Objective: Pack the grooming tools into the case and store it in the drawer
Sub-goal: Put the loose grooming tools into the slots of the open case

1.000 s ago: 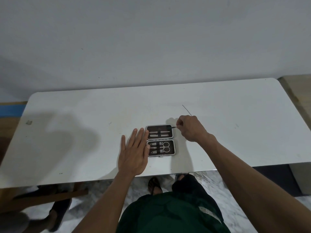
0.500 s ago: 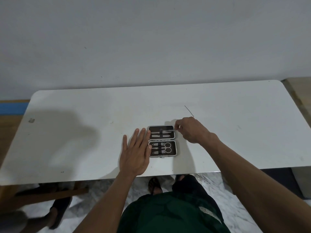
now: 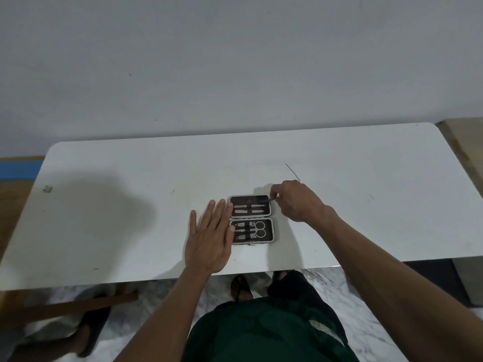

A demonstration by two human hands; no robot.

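The case lies open just below the middle of the frame, on the near half of the white tabletop, its two dark-lined halves one above the other. The lower half holds small scissors and two flat tools under a strap; the upper half holds two more pale tools side by side. A thin metal tool reaches into the upper half at its right edge, pinched between the fingertips of the right hand, which comes in from the right of the frame with its grip closed narrow on the tool's end. How far the tool sits under the strap is too small to tell. The left hand lies flat on the tabletop with its grip spread wide and empty, fingertips touching the case's left edge. A thin dark line marks the tabletop just above the right hand. At the bottom of the frame are green clothing and a sandalled foot on marbled floor.
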